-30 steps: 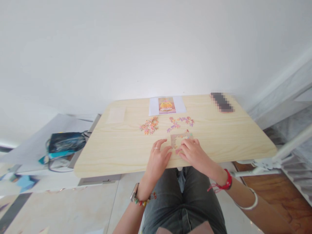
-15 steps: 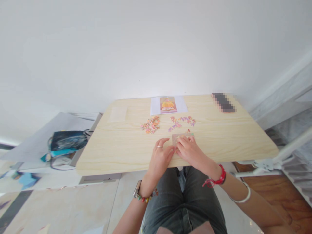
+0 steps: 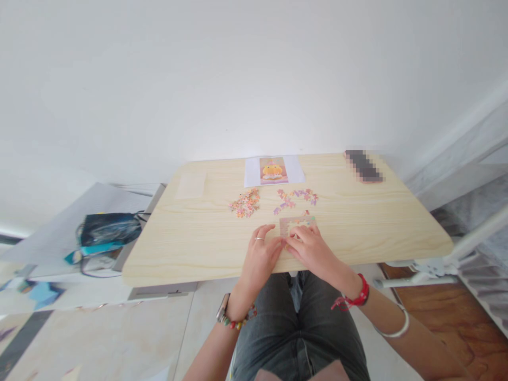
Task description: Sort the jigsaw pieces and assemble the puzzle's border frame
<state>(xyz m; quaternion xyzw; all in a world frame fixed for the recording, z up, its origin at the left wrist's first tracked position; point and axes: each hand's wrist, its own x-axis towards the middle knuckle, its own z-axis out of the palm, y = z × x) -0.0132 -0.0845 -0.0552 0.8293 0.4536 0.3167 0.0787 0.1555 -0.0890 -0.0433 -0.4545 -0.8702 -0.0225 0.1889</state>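
A small jigsaw board (image 3: 284, 223) with light pieces on it lies near the table's front edge, partly hidden under my right hand. My left hand (image 3: 261, 254) is at its lower left corner, thumb and forefinger pinched, the other fingers curled above. My right hand (image 3: 313, 248) reaches over the board with bent fingers, its thumb side meeting my left fingertips. A tiny pinkish puzzle piece (image 3: 283, 242) shows where the fingertips meet, mostly covered. Beyond the board are a heap of loose puzzle pieces (image 3: 245, 203) on the left and a spread of purple-pink pieces (image 3: 296, 198) on the right.
A printed sheet (image 3: 252, 174) with a yellow figure lies at the table's back edge. A phone (image 3: 363, 166), blurred out, sits at the back right, and a pale flat square (image 3: 191, 185) at the left. A dark bag (image 3: 111, 230) rests beside the table.
My right hand has shifted slightly and its fingers have drawn back, so more of the board's light pieces show. My left hand stays nearly still.
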